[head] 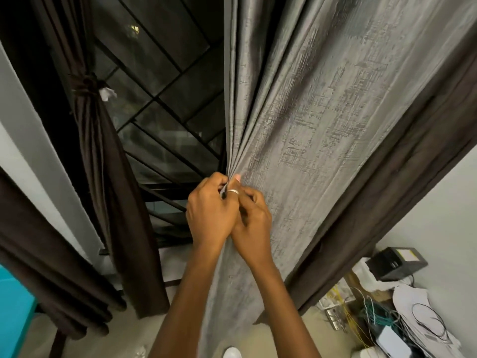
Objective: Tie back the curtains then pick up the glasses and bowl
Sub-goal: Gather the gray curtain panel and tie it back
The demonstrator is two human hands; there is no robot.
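Observation:
A grey textured curtain (322,112) hangs in front of me, its folds gathered to a bunch at mid-height. My left hand (210,210) and my right hand (254,220) are pressed together at that bunch, both pinching the gathered cloth; a ring shows on one finger. At the left a dark brown curtain (103,161) is tied with a knotted band (86,85) of the same cloth. A second brown curtain (402,177) hangs behind the grey one on the right. Glasses and bowl are not in view.
The window (165,99) with black bars lies behind, dark outside. Another brown curtain (44,267) and a teal object (14,313) sit at lower left. A black box (397,262), tangled cables (374,313) and papers crowd the lower right by the white wall.

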